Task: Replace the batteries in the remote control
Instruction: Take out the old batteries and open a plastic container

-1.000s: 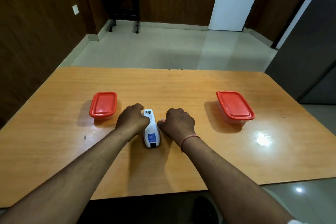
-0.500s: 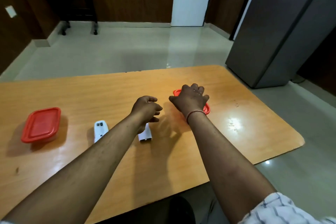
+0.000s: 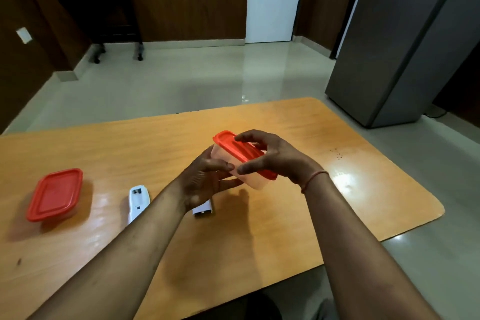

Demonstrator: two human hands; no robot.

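Note:
Both hands hold a clear plastic box with a red lid (image 3: 240, 151), tilted and lifted off the table. My left hand (image 3: 205, 179) cups the box from below and the near side. My right hand (image 3: 270, 156) grips the red lid from above, thumb on the near edge. The white remote (image 3: 138, 200) lies face down on the table to the left, its battery bay open. Its white battery cover (image 3: 204, 208) lies on the table just under my left wrist, partly hidden.
A second clear box with a red lid (image 3: 55, 193) sits on the wooden table (image 3: 285, 228) at the far left. A grey fridge (image 3: 405, 41) stands on the floor beyond the table's right corner. A dark side table (image 3: 104, 15) stands by the back wall.
My right hand picked the right-hand box up from the table and brought it toward me. My left hand came up under it. The camera view turned to the right.

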